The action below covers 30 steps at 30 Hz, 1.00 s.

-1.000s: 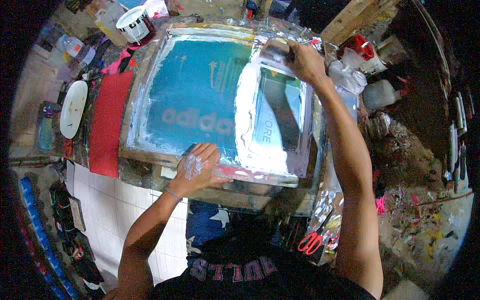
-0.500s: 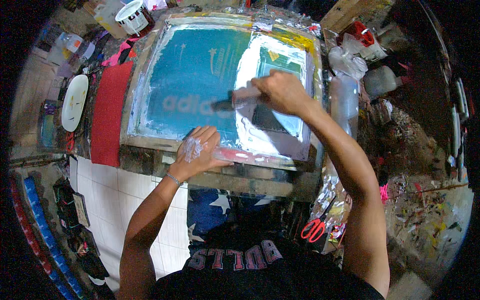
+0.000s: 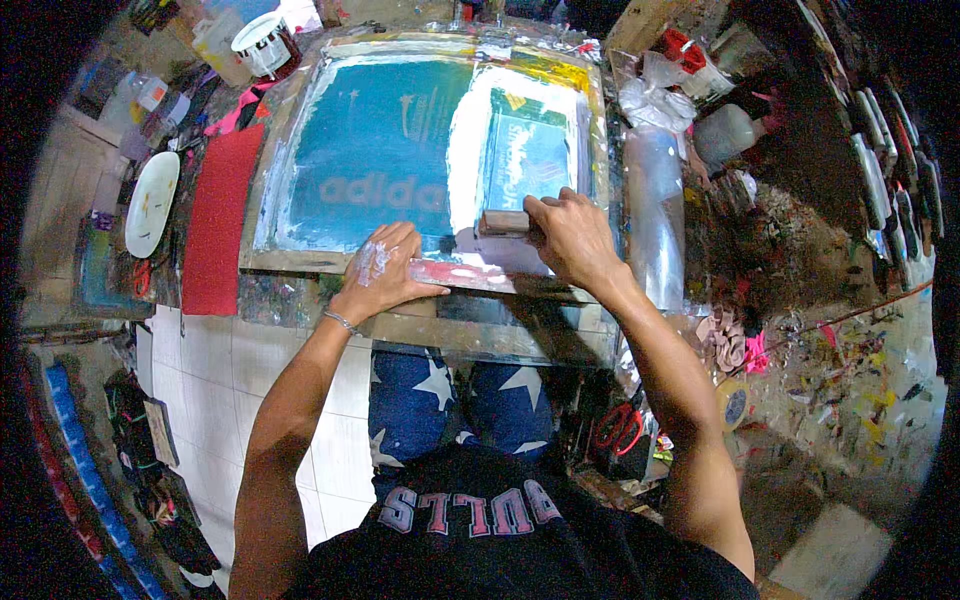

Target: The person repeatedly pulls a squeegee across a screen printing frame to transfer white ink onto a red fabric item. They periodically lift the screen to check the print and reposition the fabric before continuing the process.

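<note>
A silk-screen printing frame (image 3: 300, 262) lies on the worktable, its mesh (image 3: 390, 130) teal on the left. To the right, a white-bordered panel surrounds a light blue stencil area (image 3: 530, 160) with pale lettering. My right hand (image 3: 575, 240) is closed around the end of a squeegee (image 3: 506, 222), which rests on the mesh near the lower edge of that stencil. With pale smears on its back, my left hand (image 3: 383, 268) grips the near rail of the frame, fingers over the top and thumb stretched along the edge.
A red fabric strip (image 3: 222, 220) and a white oval dish (image 3: 153, 205) lie left of the frame. Behind stands a paint-stained tub (image 3: 265, 45). On the right are a clear plastic roll (image 3: 655, 215), a translucent jug (image 3: 724, 133) and, lower down, red-handled scissors (image 3: 618, 430).
My right hand has drawn the squeegee toward me, over the right panel to the stencil's lower edge. The left hand stays on the near rail. The whole view has shifted slightly.
</note>
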Tool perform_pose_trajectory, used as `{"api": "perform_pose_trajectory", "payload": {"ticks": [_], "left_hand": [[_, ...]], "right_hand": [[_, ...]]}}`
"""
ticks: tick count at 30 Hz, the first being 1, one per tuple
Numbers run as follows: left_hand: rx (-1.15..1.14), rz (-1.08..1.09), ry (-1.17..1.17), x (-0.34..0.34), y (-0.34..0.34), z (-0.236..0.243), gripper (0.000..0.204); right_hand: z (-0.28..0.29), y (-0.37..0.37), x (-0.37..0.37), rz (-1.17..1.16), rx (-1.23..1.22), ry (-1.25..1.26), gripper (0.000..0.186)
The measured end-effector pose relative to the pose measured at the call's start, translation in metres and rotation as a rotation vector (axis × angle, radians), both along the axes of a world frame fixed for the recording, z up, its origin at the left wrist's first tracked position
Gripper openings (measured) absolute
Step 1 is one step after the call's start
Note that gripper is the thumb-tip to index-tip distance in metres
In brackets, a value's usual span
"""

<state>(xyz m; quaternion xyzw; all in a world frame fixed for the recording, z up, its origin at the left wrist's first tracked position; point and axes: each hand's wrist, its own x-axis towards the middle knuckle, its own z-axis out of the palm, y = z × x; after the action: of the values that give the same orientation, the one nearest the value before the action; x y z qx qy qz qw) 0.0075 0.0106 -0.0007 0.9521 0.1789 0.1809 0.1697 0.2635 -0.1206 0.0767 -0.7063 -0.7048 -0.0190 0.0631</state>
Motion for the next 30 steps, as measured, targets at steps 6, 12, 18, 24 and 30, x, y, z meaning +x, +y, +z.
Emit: {"api": "perform_pose_trajectory", "payload": {"ticks": [6,12,18,24,30], "left_hand": [[-0.019,0.010,0.048,0.000,-0.001,0.001,0.064],[-0.047,-0.005,0.036,0.000,0.001,-0.001,0.063],[-0.051,-0.021,0.074,0.000,0.003,0.001,0.058],[-0.081,0.000,0.094,0.000,0.003,0.003,0.056],[-0.069,-0.023,0.072,0.000,0.004,0.001,0.056]], "right_hand": [[0.000,0.004,-0.003,-0.042,0.028,0.065,0.016],[0.002,0.036,0.023,0.032,0.029,0.036,0.015],[0.003,0.162,0.115,0.025,0.215,-0.067,0.026],[-0.027,0.187,0.151,-0.016,0.215,-0.155,0.034],[-0.033,0.136,0.123,-0.149,0.072,-0.142,0.019]]}}
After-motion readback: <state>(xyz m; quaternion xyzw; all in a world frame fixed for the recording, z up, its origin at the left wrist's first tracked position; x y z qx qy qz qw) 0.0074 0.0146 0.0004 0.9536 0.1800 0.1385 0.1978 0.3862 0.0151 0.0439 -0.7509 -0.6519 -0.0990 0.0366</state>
